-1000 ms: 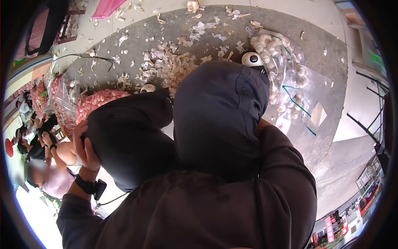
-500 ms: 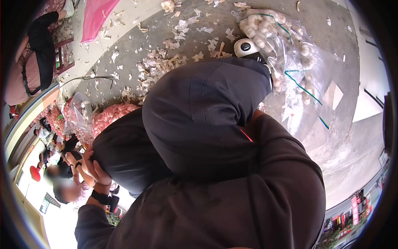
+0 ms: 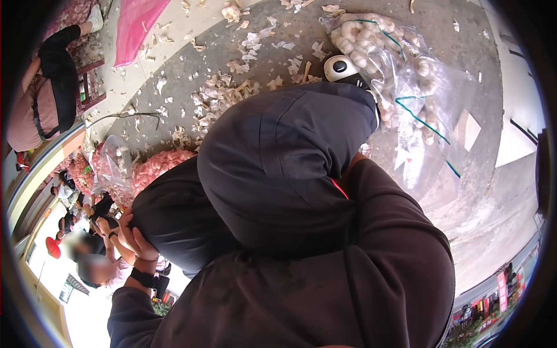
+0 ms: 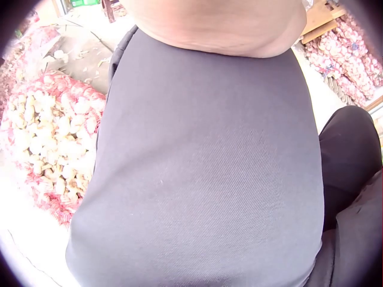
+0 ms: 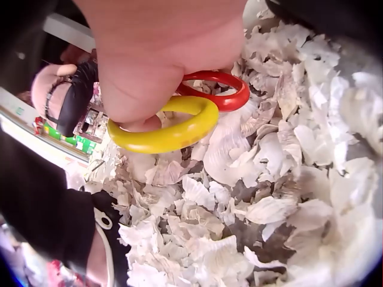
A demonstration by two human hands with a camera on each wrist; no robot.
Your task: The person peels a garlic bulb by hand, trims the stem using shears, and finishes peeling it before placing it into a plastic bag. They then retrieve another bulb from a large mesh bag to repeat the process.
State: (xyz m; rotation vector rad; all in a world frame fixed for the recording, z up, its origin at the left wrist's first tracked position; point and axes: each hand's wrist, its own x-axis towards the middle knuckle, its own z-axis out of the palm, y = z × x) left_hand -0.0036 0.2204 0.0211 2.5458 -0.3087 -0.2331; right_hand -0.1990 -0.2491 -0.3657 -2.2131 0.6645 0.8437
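Note:
My left hand [image 3: 138, 239] rests on my left knee in the head view, its fingers laid along the dark trouser cloth. In the left wrist view the heel of that hand [image 4: 221, 27] lies against the trouser leg [image 4: 203, 161]. My right hand [image 5: 161, 48] holds a pair of scissors by its loops, one yellow [image 5: 164, 140] and one red [image 5: 233, 101]. The thumb passes through the yellow loop; the blades are hidden behind the hand. Garlic skins [image 5: 203, 209] lie thick on the floor below. My knee hides most of the right hand in the head view.
A clear plastic bag of garlic bulbs [image 3: 354, 43] lies by my right shoe [image 3: 339, 68]. Red net sacks of garlic [image 3: 159, 168] stand at left. Loose garlic skins [image 3: 217, 98] litter the floor. Other people [image 3: 43, 107] sit at the left.
The head view has swung, shifting the knees and bag of garlic leftward; more of a seated person shows at upper left. My left hand stays on the knee.

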